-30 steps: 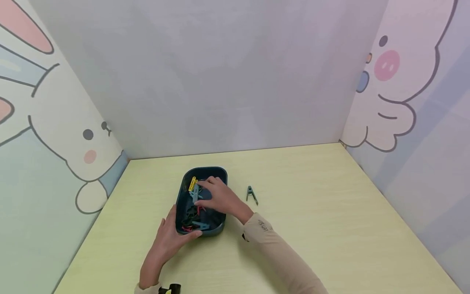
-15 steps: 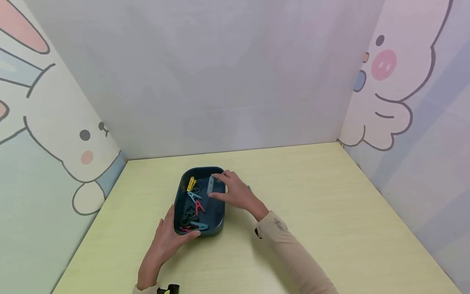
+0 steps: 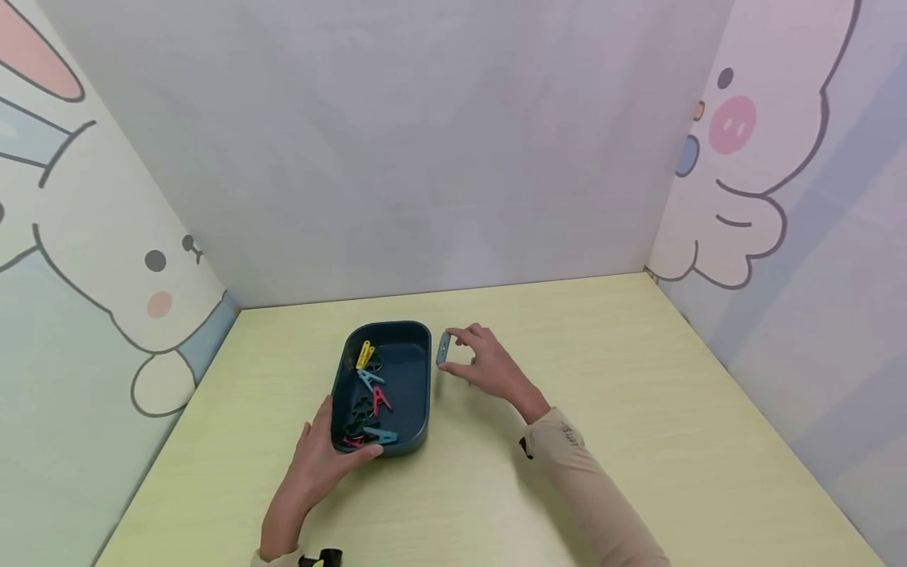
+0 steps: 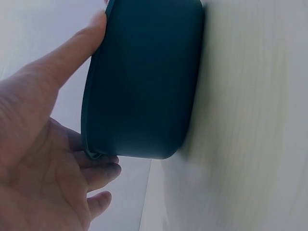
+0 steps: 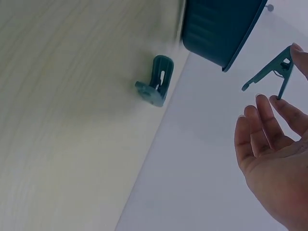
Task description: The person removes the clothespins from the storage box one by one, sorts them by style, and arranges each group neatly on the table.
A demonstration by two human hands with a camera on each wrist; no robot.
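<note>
In the head view, my right hand (image 3: pixel 489 366) is just right of a dark blue plastic box (image 3: pixel 427 394), pinching a grey-blue clothespin (image 3: pixel 443 348) between thumb and index finger. The right wrist view shows that clothespin side on, its handle ends between the fingertips, above the table. My left hand (image 3: pixel 322 457) holds the box at its near left corner, thumb on the near rim and fingers along the left side. Inside the box lie yellow clothespins (image 3: pixel 364 354), a light blue clothespin (image 3: pixel 370 379), a red clothespin (image 3: pixel 380 400) and another blue clothespin (image 3: pixel 381 435).
A second grey-blue clothespin (image 5: pixel 159 82) lies on the table in the right wrist view; my right hand covers it in the head view. Dark round pieces with holes (image 3: pixel 362 408) lie along the box's left side. A grey wall (image 3: pixel 425 157) rises behind the table (image 3: pixel 602 378).
My right hand has lifted the grey-blue clothespin out of the box and carried it right, past the rim. The left hand stays on the box.
</note>
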